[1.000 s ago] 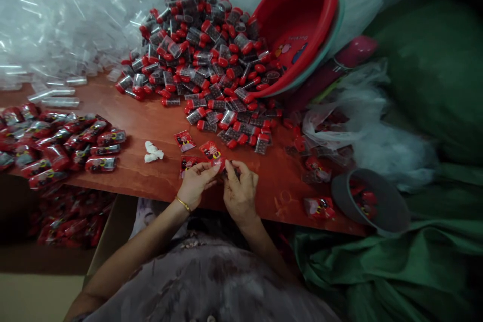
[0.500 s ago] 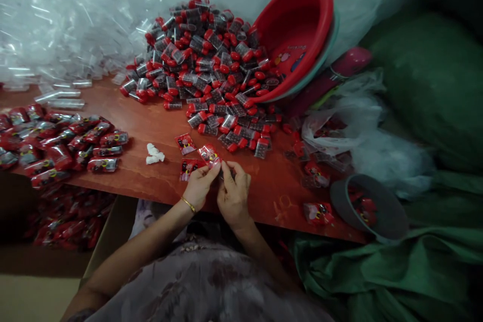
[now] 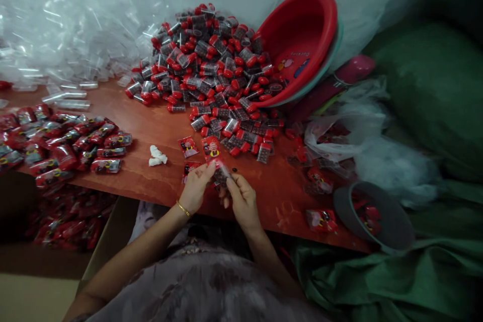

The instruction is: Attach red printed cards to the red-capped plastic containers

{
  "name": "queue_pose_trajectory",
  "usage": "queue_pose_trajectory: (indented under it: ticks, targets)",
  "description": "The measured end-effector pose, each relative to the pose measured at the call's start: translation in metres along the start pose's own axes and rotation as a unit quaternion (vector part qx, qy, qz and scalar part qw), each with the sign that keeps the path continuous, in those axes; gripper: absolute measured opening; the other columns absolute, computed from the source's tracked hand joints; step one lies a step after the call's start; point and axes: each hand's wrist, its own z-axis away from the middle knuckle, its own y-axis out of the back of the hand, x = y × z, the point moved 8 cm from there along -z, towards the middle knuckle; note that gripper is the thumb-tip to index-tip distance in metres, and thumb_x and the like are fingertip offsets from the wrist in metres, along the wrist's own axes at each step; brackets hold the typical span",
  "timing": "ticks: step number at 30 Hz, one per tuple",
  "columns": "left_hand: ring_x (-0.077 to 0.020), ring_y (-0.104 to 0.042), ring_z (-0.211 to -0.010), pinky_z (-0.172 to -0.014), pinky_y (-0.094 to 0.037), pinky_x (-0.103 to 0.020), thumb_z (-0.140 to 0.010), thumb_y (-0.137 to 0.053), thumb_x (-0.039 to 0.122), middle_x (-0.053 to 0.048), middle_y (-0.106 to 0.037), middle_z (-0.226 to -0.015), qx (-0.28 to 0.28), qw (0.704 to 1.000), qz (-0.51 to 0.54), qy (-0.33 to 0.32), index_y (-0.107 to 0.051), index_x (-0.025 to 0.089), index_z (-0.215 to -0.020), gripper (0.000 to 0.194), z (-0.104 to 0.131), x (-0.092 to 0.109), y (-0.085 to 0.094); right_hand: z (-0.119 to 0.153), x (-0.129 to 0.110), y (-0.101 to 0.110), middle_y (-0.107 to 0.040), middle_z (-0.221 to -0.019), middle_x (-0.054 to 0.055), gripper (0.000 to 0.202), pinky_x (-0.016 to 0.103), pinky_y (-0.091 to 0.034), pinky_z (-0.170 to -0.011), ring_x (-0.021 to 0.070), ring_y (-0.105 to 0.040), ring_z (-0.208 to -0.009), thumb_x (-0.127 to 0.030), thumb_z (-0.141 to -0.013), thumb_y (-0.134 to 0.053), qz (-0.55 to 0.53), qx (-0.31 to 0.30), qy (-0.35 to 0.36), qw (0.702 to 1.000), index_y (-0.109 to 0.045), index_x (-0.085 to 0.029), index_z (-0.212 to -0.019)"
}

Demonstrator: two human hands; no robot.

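Near the table's front edge, both hands meet around one small clear tube [image 3: 222, 173] with dark pieces inside. My left hand [image 3: 193, 190] is closed, pinching the tube's upper left end, where it meets a red printed packet [image 3: 210, 148]. I cannot tell whether the packet is joined to the tube or lies behind it. The fingers of my right hand [image 3: 244, 200] are closed on the tube's lower right end. A tiny dark piece [image 3: 234, 169] lies on the table beside the tube. Another red printed packet [image 3: 188, 146] lies flat just left, and one more is partly hidden by my left hand.
A heap of red-capped clear tubes [image 3: 211, 68] spills from a tilted red basin [image 3: 324, 35]. Filled red packages [image 3: 64, 146] cover the left, near crumpled white tissue [image 3: 156, 156]. Clear plastic tubes [image 3: 68, 25] are piled behind. A grey bowl [image 3: 345, 211] stands at the right edge.
My right hand has shifted slightly right and down, and the clear tube now shows between the hands. The packet above has turned more upright. A tiny dark piece now shows on the table.
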Motion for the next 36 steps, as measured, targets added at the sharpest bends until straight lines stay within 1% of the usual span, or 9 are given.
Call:
queue_pose_trajectory:
  ticks: [5,7,11,14,19,23,28,32,36]
  targets:
    - [-0.0099,-0.057,-0.058,-0.061,-0.045,-0.022,-0.050,-0.083,0.042,-0.001,-0.066,-0.063,0.014,0.999,-0.005,0.029,-0.069,0.014,-0.070,0.037,-0.004,0.000,0.002,0.005,-0.011,0.003,-0.057,-0.056,-0.004,0.020,0.020,-0.040,-0.043,0.0085,-0.050,-0.043,-0.037,-0.087,-0.049,0.164,0.045,0.074,0.983,-0.057,-0.020,-0.089]
    - [-0.0103,-0.057,-0.056,-0.059,-0.045,-0.022,-0.052,-0.082,0.041,0.000,-0.066,-0.062,-0.004,0.999,-0.031,0.020,-0.068,0.014,-0.070,0.035,-0.001,0.001,-0.002,0.004,-0.007,0.003,-0.055,-0.053,-0.005,0.021,0.020,-0.040,-0.042,0.0086,-0.049,-0.042,-0.039,-0.087,-0.048,0.149,0.061,0.067,0.985,-0.056,-0.020,-0.085]
    - [-0.0082,-0.049,-0.044,-0.047,-0.039,-0.022,-0.057,-0.079,0.043,0.002,-0.059,-0.054,-0.055,0.996,-0.064,0.008,-0.066,0.015,-0.067,0.033,0.004,0.002,-0.010,-0.001,0.004,-0.001,-0.050,-0.049,-0.007,0.028,0.018,-0.035,-0.036,0.0073,-0.044,-0.036,-0.044,-0.089,-0.043,0.018,0.052,0.014,0.998,-0.052,-0.020,-0.078]
    - [-0.0050,-0.042,-0.043,-0.046,-0.036,-0.019,-0.062,-0.074,0.048,0.004,-0.054,-0.050,-0.022,0.999,-0.038,-0.021,-0.065,0.014,-0.064,0.036,0.000,0.008,-0.003,-0.003,-0.001,-0.001,-0.054,-0.052,-0.006,0.026,0.017,-0.037,-0.037,0.0065,-0.046,-0.037,-0.043,-0.089,-0.046,0.027,0.044,0.028,0.998,-0.053,-0.019,-0.080]
    - [-0.0063,-0.048,-0.053,-0.053,-0.040,-0.019,-0.059,-0.076,0.049,0.002,-0.060,-0.058,0.005,1.000,-0.010,0.009,-0.067,0.013,-0.066,0.039,-0.003,-0.003,0.001,-0.002,-0.009,0.002,-0.054,-0.052,-0.006,0.024,0.017,-0.038,-0.038,0.0062,-0.047,-0.037,-0.040,-0.089,-0.046,0.084,0.086,0.048,0.992,-0.053,-0.019,-0.080]
    - [-0.0057,-0.046,-0.053,-0.052,-0.038,-0.019,-0.060,-0.076,0.048,0.002,-0.059,-0.059,0.022,0.998,-0.049,-0.026,-0.067,0.013,-0.066,0.036,0.005,0.001,0.001,-0.003,-0.007,-0.001,-0.051,-0.049,-0.007,0.024,0.017,-0.037,-0.036,0.0071,-0.046,-0.036,-0.040,-0.089,-0.045,0.050,0.085,0.039,0.994,-0.052,-0.019,-0.079]
    - [-0.0029,-0.029,-0.041,-0.042,-0.028,-0.018,-0.060,-0.073,0.055,0.007,-0.041,-0.043,0.034,0.999,-0.029,-0.029,-0.059,0.013,-0.053,0.045,-0.001,0.009,0.007,0.000,-0.001,0.000,-0.055,-0.055,-0.006,0.024,0.018,-0.039,-0.040,0.0065,-0.048,-0.039,-0.040,-0.090,-0.045,0.073,0.064,0.052,0.994,-0.052,-0.019,-0.082]
    - [-0.0045,-0.042,-0.045,-0.047,-0.036,-0.018,-0.056,-0.076,0.052,0.004,-0.052,-0.051,0.013,1.000,0.000,0.024,-0.063,0.013,-0.063,0.042,-0.006,-0.004,0.001,0.002,0.002,0.000,-0.055,-0.054,-0.006,0.024,0.018,-0.039,-0.041,0.0068,-0.049,-0.039,-0.041,-0.090,-0.043,0.101,0.071,0.049,0.991,-0.053,-0.019,-0.084]
    - [-0.0065,-0.047,-0.051,-0.049,-0.038,-0.019,-0.063,-0.073,0.049,0.003,-0.059,-0.059,0.026,0.998,-0.051,-0.022,-0.066,0.015,-0.070,0.036,0.003,-0.004,-0.003,0.001,0.003,0.003,-0.053,-0.052,-0.005,0.029,0.019,-0.040,-0.041,0.0080,-0.048,-0.041,-0.043,-0.090,-0.043,0.094,0.115,0.043,0.988,-0.053,-0.019,-0.077]
